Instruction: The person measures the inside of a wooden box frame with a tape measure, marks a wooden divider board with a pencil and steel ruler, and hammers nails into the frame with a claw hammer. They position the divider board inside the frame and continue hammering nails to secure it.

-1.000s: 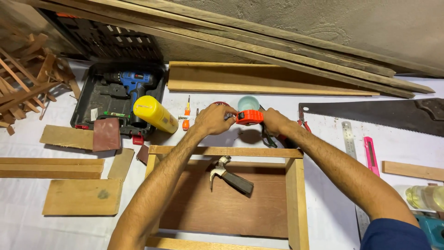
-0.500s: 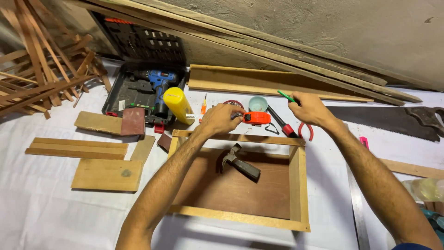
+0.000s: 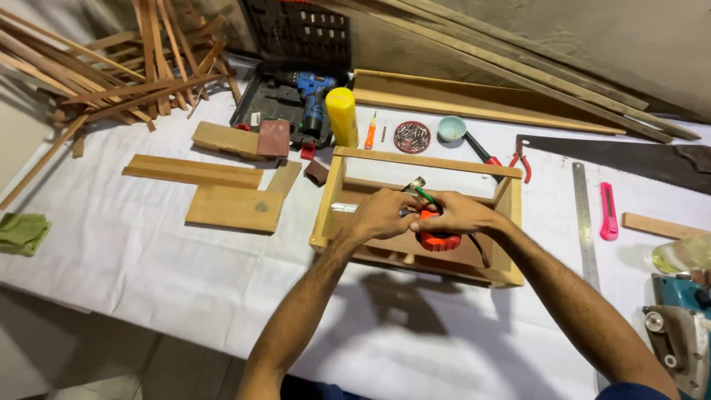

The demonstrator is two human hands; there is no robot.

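An open wooden box frame [image 3: 424, 160] lies on the white-covered table. Both my hands are over its inside. My right hand [image 3: 459, 215] grips an orange tape measure [image 3: 438, 241] and also has a green pencil [image 3: 424, 195] between its fingers. My left hand [image 3: 379, 215] pinches the metal tape blade [image 3: 344, 208], which runs out to the box's left wall. A hammer head [image 3: 415, 184] shows just behind my fingers; the rest of the hammer is hidden.
Behind the box: yellow bottle [image 3: 341, 117], blue drill [image 3: 311, 89] in its case, orange screwdriver [image 3: 369, 135], tin of nails [image 3: 412, 137], teal cup [image 3: 451, 127], red pliers [image 3: 518, 159]. Right: handsaw [image 3: 615, 155], steel ruler [image 3: 583, 222], pink knife [image 3: 608, 211], power tool [image 3: 678, 333]. Left: boards [image 3: 233, 209], green cloth [image 3: 22, 231].
Both hands came back from the box's far rail to its inside, bringing the tape measure. My right hand picked up the green pencil. The blade is now pulled out leftward.
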